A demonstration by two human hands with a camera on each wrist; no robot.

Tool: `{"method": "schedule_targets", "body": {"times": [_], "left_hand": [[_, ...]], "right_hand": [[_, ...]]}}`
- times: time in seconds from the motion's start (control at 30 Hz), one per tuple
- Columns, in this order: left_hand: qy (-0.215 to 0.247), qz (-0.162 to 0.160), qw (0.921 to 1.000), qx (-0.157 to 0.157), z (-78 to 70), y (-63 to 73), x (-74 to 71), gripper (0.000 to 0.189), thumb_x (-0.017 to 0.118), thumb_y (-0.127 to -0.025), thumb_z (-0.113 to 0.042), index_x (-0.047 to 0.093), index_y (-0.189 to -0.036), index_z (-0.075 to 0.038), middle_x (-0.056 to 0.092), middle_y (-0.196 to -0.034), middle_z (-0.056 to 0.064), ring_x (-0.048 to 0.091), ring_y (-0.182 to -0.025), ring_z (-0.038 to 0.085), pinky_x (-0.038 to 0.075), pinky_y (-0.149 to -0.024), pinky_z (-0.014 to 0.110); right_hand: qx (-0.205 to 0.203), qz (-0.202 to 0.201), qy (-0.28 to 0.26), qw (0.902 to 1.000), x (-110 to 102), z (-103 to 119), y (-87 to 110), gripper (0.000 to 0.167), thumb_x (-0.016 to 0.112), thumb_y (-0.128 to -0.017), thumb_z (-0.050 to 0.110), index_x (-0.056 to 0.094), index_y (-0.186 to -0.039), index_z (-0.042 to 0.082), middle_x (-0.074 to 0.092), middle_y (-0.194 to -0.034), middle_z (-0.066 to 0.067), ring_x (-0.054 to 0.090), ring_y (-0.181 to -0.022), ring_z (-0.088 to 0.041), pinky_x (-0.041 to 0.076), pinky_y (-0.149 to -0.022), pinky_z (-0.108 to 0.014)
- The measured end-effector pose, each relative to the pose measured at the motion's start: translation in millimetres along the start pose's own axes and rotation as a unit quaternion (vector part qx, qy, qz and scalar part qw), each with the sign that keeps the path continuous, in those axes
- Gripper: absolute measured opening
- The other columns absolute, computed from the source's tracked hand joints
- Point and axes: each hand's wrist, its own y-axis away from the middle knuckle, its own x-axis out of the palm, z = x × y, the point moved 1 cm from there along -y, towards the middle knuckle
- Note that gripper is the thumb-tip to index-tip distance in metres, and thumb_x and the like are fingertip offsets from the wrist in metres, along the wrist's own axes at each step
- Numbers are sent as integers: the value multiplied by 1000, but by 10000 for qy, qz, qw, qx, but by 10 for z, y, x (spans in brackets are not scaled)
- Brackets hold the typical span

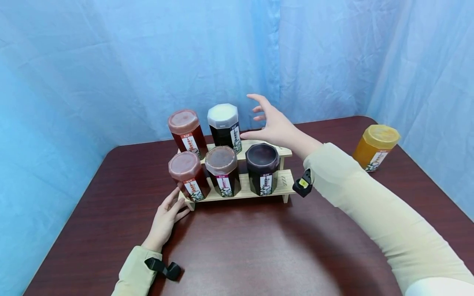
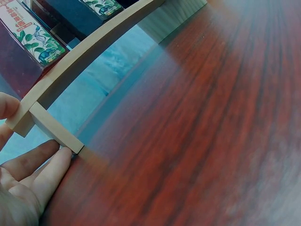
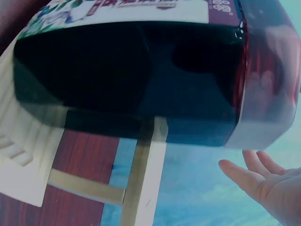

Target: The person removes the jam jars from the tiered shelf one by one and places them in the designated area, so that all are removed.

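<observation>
A two-tier wooden rack (image 1: pixel 285 181) holds octagonal jars with labels. On its lower tier stand a red jar (image 1: pixel 189 176), a brown-lidded jar (image 1: pixel 223 170) and a dark-lidded jar (image 1: pixel 263 168). Another red jar (image 1: pixel 188 133) and a white-lidded dark jar (image 1: pixel 224 126) occupy the upper tier. My left hand (image 1: pixel 167 213) grips the rack's lower left corner; in the left wrist view, fingertips lie at the shelf edge and the leg (image 2: pixel 56 128). Over the upper tier's right end, my right hand (image 1: pixel 275 125) is spread with nothing in it, beside the white-lidded jar.
A yellow-lidded amber jar (image 1: pixel 376 147) stands at the right side of the dark red wooden table (image 1: pixel 237 246). Blue curtains (image 1: pixel 148 61) hang behind the table and along both its sides. Black camera straps circle both wrists.
</observation>
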Motion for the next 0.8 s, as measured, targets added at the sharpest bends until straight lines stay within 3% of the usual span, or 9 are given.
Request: {"method": "schedule_targets", "body": {"times": [0.17,0.43,0.63,0.8], "left_hand": [[25,0,10000,61,3,8,-9,56,46,-99,-10,22,-149,0,53,-114,5,62,-93,2,54,-80,23],[-66,27,10000,-18,2,-7,-18,55,44,-100,-11,21,-150,-3,47,-127,17,61,-95,1,53,-83,22],[20,33,10000,69,-8,-2,-26,55,46,-100,-11,22,-149,-1,53,-114,3,61,-94,2,53,-81,22],[-3,42,9999,129,-6,18,-38,58,47,-99,-12,20,-148,3,54,-110,1,61,-93,2,54,-80,21]], "right_hand": [[53,158,69,9998,53,49,-53,97,78,-78,30,14,-150,31,33,-146,-14,42,-131,-31,40,-102,-52],[102,301,-29,9995,177,106,-140,97,79,-77,30,15,-150,30,29,-148,-15,39,-132,-32,42,-101,-50],[93,424,-138,9990,276,134,-215,98,79,-76,28,15,-151,30,27,-149,-15,39,-131,-34,42,-101,-51],[-1,467,-167,9988,345,154,-260,96,79,-77,26,18,-151,29,30,-148,-13,41,-130,-35,41,-103,-48]]}}
